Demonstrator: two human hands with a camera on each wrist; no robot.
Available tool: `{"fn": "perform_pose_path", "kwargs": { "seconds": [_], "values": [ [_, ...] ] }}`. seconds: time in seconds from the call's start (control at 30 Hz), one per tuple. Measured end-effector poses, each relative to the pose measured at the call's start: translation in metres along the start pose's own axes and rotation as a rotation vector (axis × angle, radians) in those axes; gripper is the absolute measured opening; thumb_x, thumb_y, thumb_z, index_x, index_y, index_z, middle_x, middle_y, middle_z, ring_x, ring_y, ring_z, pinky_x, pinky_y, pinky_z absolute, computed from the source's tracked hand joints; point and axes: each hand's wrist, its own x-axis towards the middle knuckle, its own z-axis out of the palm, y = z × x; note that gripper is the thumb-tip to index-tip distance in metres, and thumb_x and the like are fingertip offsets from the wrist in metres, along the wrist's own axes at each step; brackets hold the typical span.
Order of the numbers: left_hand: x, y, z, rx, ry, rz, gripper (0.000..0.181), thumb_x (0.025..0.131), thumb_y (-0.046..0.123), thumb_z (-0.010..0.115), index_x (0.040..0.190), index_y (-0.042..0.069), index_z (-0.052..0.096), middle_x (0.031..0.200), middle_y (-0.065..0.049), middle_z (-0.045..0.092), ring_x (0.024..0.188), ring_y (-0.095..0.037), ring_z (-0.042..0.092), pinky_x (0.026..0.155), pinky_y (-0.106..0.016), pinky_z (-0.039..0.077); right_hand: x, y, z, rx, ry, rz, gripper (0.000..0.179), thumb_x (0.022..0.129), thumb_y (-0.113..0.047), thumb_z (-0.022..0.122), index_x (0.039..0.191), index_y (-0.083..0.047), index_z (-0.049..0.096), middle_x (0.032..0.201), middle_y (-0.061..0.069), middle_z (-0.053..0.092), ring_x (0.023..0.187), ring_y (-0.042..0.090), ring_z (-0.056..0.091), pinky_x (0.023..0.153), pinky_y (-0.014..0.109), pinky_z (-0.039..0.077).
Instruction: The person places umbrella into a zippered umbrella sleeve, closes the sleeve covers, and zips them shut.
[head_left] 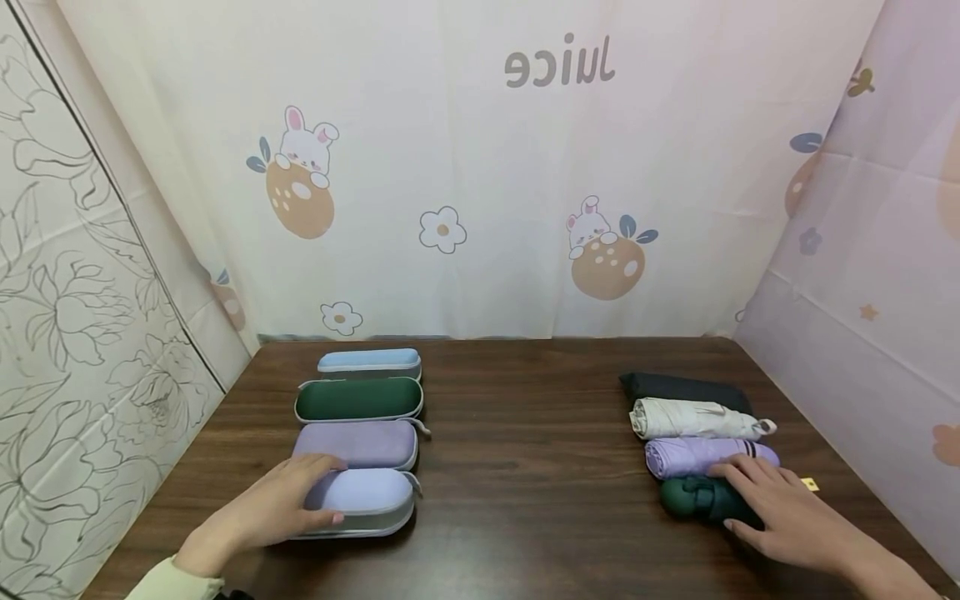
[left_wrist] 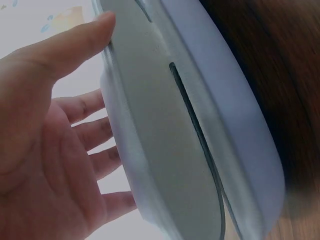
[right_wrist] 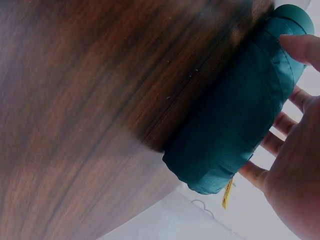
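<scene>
At the front of the left row, my left hand (head_left: 281, 502) holds a pale periwinkle glasses case (head_left: 371, 492). Its thumb lies on the near side and the fingers reach behind. The left wrist view shows the grey side of this zip case with a dark slit along it. On the right, my right hand (head_left: 783, 510) grips a dark green folded umbrella (head_left: 684, 497), thumb on the near side, fingers over the far side. A yellow tag (right_wrist: 227, 194) hangs from that umbrella in the right wrist view. Just behind it lies a lilac folded umbrella (head_left: 678, 457).
Behind the periwinkle case are a purple case (head_left: 360, 442), a green case (head_left: 360, 399) and a light blue case (head_left: 371, 360). A white umbrella (head_left: 690, 419) and a black one (head_left: 682, 387) lie at the back right. Curtains surround the wooden table (head_left: 525, 467).
</scene>
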Motion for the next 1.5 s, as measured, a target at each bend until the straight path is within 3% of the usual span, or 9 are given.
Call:
{"fn": "perform_pose_path", "kwargs": {
  "seconds": [0.23, 0.43, 0.53, 0.73, 0.9, 1.2, 1.4, 1.5],
  "values": [
    [0.001, 0.000, -0.002, -0.025, -0.019, 0.020, 0.056, 0.072, 0.043, 0.080, 0.112, 0.011, 0.056, 0.107, -0.002, 0.060, 0.094, -0.018, 0.056, 0.079, -0.040, 0.046, 0.000, 0.001, 0.000, 0.006, -0.014, 0.002, 0.057, 0.067, -0.022, 0.082, 0.118, -0.014, 0.058, 0.112, -0.003, 0.048, 0.100, 0.021, 0.048, 0.071, 0.053, 0.045],
    [0.005, 0.002, -0.005, -0.051, -0.101, -0.017, 0.069, 0.077, 0.044, 0.077, 0.125, -0.002, 0.057, 0.123, -0.014, 0.058, 0.113, -0.032, 0.054, 0.091, -0.051, 0.042, 0.000, 0.002, 0.001, 0.000, -0.015, -0.003, 0.058, 0.066, -0.021, 0.082, 0.117, -0.013, 0.058, 0.111, -0.003, 0.049, 0.099, 0.022, 0.048, 0.071, 0.054, 0.045],
    [0.008, 0.002, -0.007, -0.041, -0.115, -0.018, 0.070, 0.078, 0.045, 0.075, 0.126, -0.003, 0.058, 0.125, -0.015, 0.058, 0.114, -0.033, 0.054, 0.090, -0.051, 0.043, 0.000, 0.002, 0.000, -0.005, -0.009, -0.006, 0.058, 0.065, -0.021, 0.082, 0.117, -0.013, 0.058, 0.111, -0.003, 0.049, 0.099, 0.022, 0.048, 0.072, 0.054, 0.045],
    [0.013, 0.003, -0.010, -0.062, -0.135, 0.000, 0.066, 0.080, 0.049, 0.072, 0.122, -0.001, 0.062, 0.118, -0.011, 0.062, 0.106, -0.027, 0.058, 0.082, -0.046, 0.047, -0.001, 0.002, 0.001, -0.008, -0.019, -0.007, 0.058, 0.065, -0.021, 0.082, 0.117, -0.013, 0.058, 0.110, -0.003, 0.049, 0.099, 0.023, 0.049, 0.072, 0.054, 0.045],
    [0.020, 0.007, -0.015, -0.093, -0.160, 0.059, 0.058, 0.083, 0.047, 0.070, 0.120, 0.003, 0.064, 0.111, -0.001, 0.064, 0.098, -0.016, 0.058, 0.079, -0.037, 0.048, 0.000, 0.001, 0.000, -0.002, -0.033, 0.002, 0.058, 0.066, -0.020, 0.082, 0.118, -0.012, 0.057, 0.111, -0.002, 0.049, 0.100, 0.024, 0.048, 0.074, 0.055, 0.044],
    [0.044, 0.030, -0.033, -0.154, -0.219, 0.160, 0.052, 0.090, 0.046, 0.062, 0.122, 0.005, 0.063, 0.111, 0.003, 0.063, 0.097, -0.008, 0.057, 0.080, -0.033, 0.047, 0.000, 0.001, -0.002, 0.004, -0.078, 0.018, 0.059, 0.067, -0.020, 0.081, 0.120, -0.012, 0.056, 0.114, 0.000, 0.049, 0.103, 0.026, 0.048, 0.076, 0.057, 0.043],
    [0.066, 0.049, -0.041, -0.108, -0.249, 0.170, 0.057, 0.090, 0.046, 0.062, 0.129, 0.005, 0.058, 0.120, -0.001, 0.061, 0.101, -0.009, 0.056, 0.084, -0.036, 0.047, 0.001, 0.001, -0.002, 0.011, -0.092, 0.016, 0.059, 0.067, -0.018, 0.081, 0.120, -0.011, 0.056, 0.114, 0.001, 0.050, 0.103, 0.027, 0.049, 0.076, 0.057, 0.043],
    [0.080, 0.056, -0.042, -0.119, -0.266, 0.152, 0.056, 0.089, 0.046, 0.063, 0.129, 0.008, 0.058, 0.116, 0.002, 0.061, 0.097, -0.009, 0.056, 0.084, -0.036, 0.047, 0.001, 0.001, -0.003, 0.008, -0.087, 0.009, 0.060, 0.067, -0.018, 0.081, 0.120, -0.011, 0.056, 0.114, 0.001, 0.050, 0.103, 0.027, 0.049, 0.075, 0.057, 0.043]
  ]
}}
